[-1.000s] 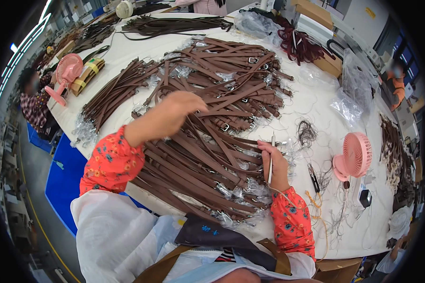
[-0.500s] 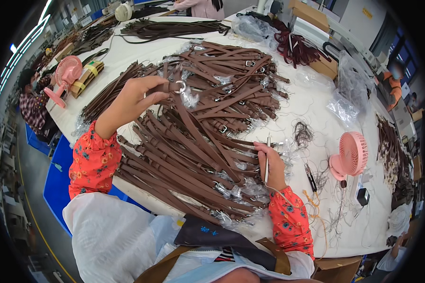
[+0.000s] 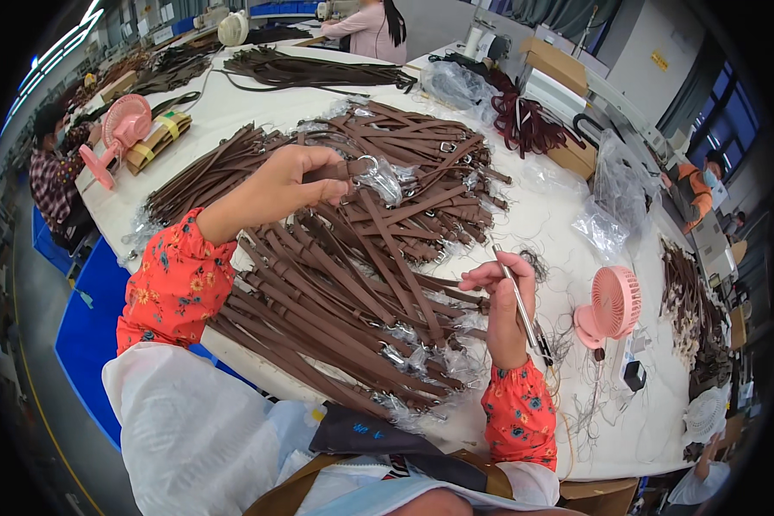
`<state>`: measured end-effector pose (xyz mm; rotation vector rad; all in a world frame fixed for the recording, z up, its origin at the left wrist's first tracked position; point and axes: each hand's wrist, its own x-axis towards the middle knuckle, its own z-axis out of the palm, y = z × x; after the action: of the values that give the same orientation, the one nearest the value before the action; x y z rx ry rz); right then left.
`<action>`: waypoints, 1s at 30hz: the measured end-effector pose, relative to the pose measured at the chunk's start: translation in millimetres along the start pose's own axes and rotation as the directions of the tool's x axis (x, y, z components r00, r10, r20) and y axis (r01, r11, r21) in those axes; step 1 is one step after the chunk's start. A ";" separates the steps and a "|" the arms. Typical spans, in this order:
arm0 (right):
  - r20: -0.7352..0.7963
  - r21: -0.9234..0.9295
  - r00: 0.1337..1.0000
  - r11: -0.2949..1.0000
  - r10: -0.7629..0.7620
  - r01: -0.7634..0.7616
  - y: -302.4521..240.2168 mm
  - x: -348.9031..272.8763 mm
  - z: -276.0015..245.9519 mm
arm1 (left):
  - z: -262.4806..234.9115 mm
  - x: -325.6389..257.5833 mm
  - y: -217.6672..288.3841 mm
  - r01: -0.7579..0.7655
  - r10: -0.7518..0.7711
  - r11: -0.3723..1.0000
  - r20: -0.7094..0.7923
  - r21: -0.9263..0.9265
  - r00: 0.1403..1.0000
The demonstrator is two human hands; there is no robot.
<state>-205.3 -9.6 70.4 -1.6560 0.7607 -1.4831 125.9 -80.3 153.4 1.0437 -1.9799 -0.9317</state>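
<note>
Two hands are busy over a big white table (image 3: 232, 112). The left hand (image 3: 297, 181) is lifted up above the pile, and its fingers are closed tight on one brown strap (image 3: 387, 236). It pinches the strap at the end near a shiny metal ring (image 3: 367, 163) that has clear plastic wrap around it. The rest of that strap hangs down and slants away to the pile below.

The right hand (image 3: 503, 301) is lower, near the right edge of the pile. Its fingers are curled around a thin metal tool (image 3: 518, 305) that looks like a long stick. The tool points up and a little left, and its other end runs down past the wrist. Both arms have red sleeves with little flowers.

Lots and lots of brown straps (image 3: 335, 327) lie in a big heap in the middle of the table, right in front of the person. Many have ends wrapped in crinkly clear plastic. More brown straps (image 3: 206, 172) lie in a neat bunch to the left.

A small pink fan (image 3: 611, 305) stands on the table, just to the right of the right hand. Another pink fan (image 3: 120, 129) stands far off on the left side. Loose bits of thread (image 3: 593, 404) lie near the closer fan.
</note>
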 end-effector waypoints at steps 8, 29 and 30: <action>0.087 -0.001 0.995 0.998 0.058 -0.058 -8.2 4.4 28.6 | -22.7 -3.3 17.0 -0.147 0.123 0.984 -0.215 -0.100 0.969; -0.166 -0.202 0.984 0.975 0.059 -0.092 5.5 -39.3 -30.0 | 156.8 -16.5 -13.0 -0.466 0.280 0.794 0.445 0.391 0.851; -0.189 -0.221 0.980 0.970 0.063 -0.105 9.1 -43.8 -33.4 | 172.3 -26.9 -26.8 -0.394 0.245 0.879 0.456 0.268 0.856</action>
<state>-243.9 17.2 40.4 -1.6470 1.1265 -1.5467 4.7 -22.0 39.3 0.6849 -2.6535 -0.6534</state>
